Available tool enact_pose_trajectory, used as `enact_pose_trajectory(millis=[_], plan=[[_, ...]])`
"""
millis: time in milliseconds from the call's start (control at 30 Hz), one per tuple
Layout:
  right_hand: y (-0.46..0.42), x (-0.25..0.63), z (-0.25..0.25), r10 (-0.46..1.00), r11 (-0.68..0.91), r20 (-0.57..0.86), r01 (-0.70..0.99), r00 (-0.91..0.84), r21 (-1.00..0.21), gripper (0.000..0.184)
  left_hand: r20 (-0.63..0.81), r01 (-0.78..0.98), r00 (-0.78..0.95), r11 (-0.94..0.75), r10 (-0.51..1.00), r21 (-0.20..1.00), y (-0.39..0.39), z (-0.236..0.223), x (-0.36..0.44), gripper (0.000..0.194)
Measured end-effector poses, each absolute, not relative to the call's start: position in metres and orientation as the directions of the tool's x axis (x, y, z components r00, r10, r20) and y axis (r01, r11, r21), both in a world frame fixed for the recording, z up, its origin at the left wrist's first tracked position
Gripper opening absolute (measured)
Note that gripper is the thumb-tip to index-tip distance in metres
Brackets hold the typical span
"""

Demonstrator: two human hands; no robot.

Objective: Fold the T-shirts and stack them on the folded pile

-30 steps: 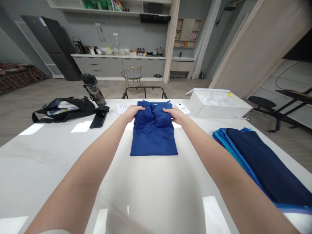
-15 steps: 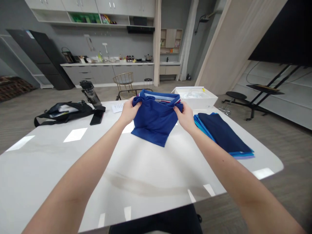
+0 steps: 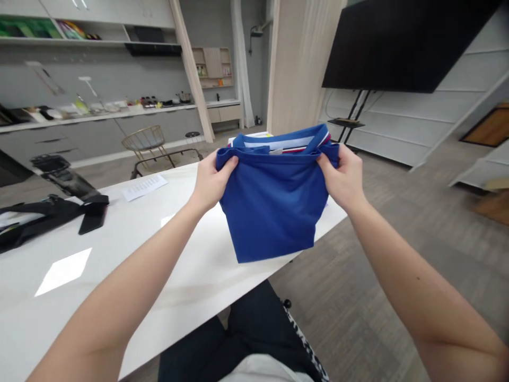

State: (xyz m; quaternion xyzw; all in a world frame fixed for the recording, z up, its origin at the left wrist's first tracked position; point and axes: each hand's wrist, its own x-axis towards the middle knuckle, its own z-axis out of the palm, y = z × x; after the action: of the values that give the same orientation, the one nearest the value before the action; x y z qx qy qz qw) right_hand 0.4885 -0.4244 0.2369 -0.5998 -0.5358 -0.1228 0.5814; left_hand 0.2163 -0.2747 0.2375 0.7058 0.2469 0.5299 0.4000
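Observation:
A folded blue polo shirt [image 3: 276,204] hangs in front of me above the table's edge, its collar with red and white trim at the top. My left hand [image 3: 212,180] pinches its upper left corner, thumb on the near side. At the upper right corner, my right hand [image 3: 344,178] grips the fabric the same way. The shirt's lower edge hangs free and slightly slanted. Behind it, the pile of folded clothes is almost wholly hidden, and only a sliver of the white box shows above the collar.
The white table [image 3: 191,276] runs off to the left. On it lie a printed paper [image 3: 145,187], a phone [image 3: 93,216], a black bag [image 3: 35,220] and a dark bottle [image 3: 66,178]. A gold chair [image 3: 145,140] stands beyond, and a large screen [image 3: 397,45] at the right.
Both hands have lifted the polo shirt off the table and carried it to the right and closer. The view has turned right, and the shirt now covers the clothes pile and most of the box.

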Motion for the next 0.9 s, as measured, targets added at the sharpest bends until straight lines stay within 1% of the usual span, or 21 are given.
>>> enact_pose_trajectory(millis=[67,167,233,300,367,467,600,667,733,800,900], plan=[[-0.427,0.519,0.23,0.55,0.212,0.739,0.79,0.39,-0.575,0.025,0.48,-0.129,0.374,-0.468,0.793,0.874,-0.275,0.218,0.248,0.039],[-0.419,0.561,0.201,0.639,0.165,0.655,0.76,0.403,-0.628,0.024,0.317,-0.185,0.438,-0.261,0.841,0.947,-0.274,0.174,0.291,0.04],[-0.41,0.585,0.178,0.678,0.134,0.599,0.73,0.426,-0.671,0.024,0.197,-0.205,0.479,-0.11,0.856,0.973,-0.275,0.146,0.313,0.042],[-0.402,0.607,0.16,0.692,0.119,0.561,0.695,0.454,-0.709,0.025,0.122,-0.206,0.534,-0.011,0.837,0.978,-0.277,0.129,0.33,0.044],[-0.394,0.626,0.153,0.688,0.135,0.543,0.65,0.482,-0.748,0.029,0.103,-0.209,0.588,0.027,0.803,0.978,-0.281,0.127,0.343,0.045],[-0.378,0.653,0.165,0.693,0.172,0.521,0.587,0.499,-0.791,0.037,0.117,-0.246,0.625,0.053,0.772,0.968,-0.279,0.148,0.358,0.043],[-0.335,0.685,0.199,0.696,0.209,0.538,0.583,0.476,-0.785,0.04,0.106,-0.322,0.614,0.125,0.782,0.938,-0.248,0.183,0.383,0.042],[-0.299,0.701,0.205,0.705,0.208,0.539,0.592,0.461,-0.778,0.038,0.075,-0.329,0.58,0.148,0.811,0.933,-0.215,0.184,0.398,0.04],[-0.255,0.714,0.196,0.731,0.182,0.516,0.602,0.446,-0.778,0.037,0.021,-0.287,0.533,0.158,0.846,0.945,-0.175,0.168,0.412,0.036],[-0.211,0.72,0.171,0.763,0.131,0.473,0.611,0.441,-0.78,0.038,-0.061,-0.2,0.488,0.18,0.871,0.963,-0.135,0.137,0.421,0.029],[-0.161,0.716,0.125,0.801,-0.012,0.354,0.603,0.483,-0.798,0.034,-0.213,-0.028,0.391,0.243,0.895,0.97,-0.094,0.087,0.427,0.019]])
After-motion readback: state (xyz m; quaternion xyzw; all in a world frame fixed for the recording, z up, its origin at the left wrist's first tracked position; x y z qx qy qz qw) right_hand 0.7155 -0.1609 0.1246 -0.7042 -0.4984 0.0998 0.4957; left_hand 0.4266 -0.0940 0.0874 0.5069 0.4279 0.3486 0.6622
